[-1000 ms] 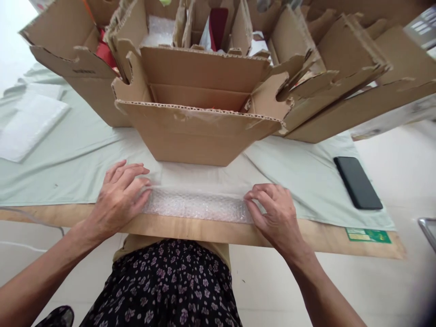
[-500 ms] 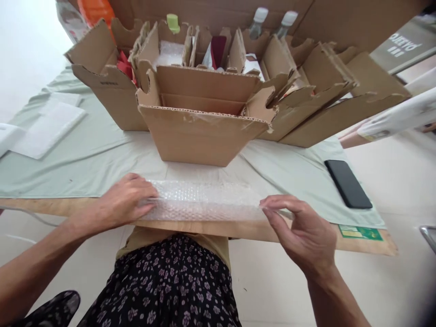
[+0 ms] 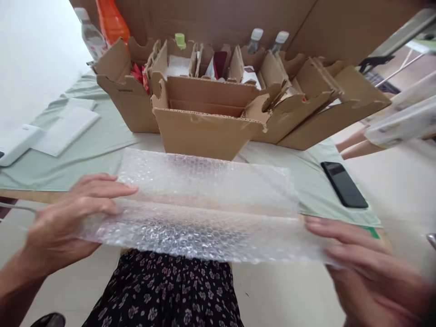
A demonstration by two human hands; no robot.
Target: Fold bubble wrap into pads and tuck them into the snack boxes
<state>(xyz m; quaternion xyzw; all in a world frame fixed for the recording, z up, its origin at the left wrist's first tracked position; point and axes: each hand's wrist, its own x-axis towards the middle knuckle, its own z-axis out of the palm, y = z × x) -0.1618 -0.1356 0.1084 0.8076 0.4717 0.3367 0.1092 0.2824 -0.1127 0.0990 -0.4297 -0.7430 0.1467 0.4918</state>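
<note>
A clear sheet of bubble wrap stretches between my two hands, raised off the table's front edge, with a lengthwise fold across its middle. My left hand grips its left end, fingers on top and the thumb side hidden below. At the right end, my right hand is closed on the wrap, partly smeared by motion. Just beyond the wrap stands an open cardboard box with notched sides; the wrap overlaps the foot of its front wall from this angle.
Several cardboard boxes holding packaged items line the back of the table. Behind them are an orange bottle and clear bottles with white caps. White foam sheets lie left, a black phone right. A person's legs show at far right.
Both hands have lifted the bubble wrap from the table edge toward me and moved farther apart. The folded strip now appears larger and wider open. The view has shifted slightly.
</note>
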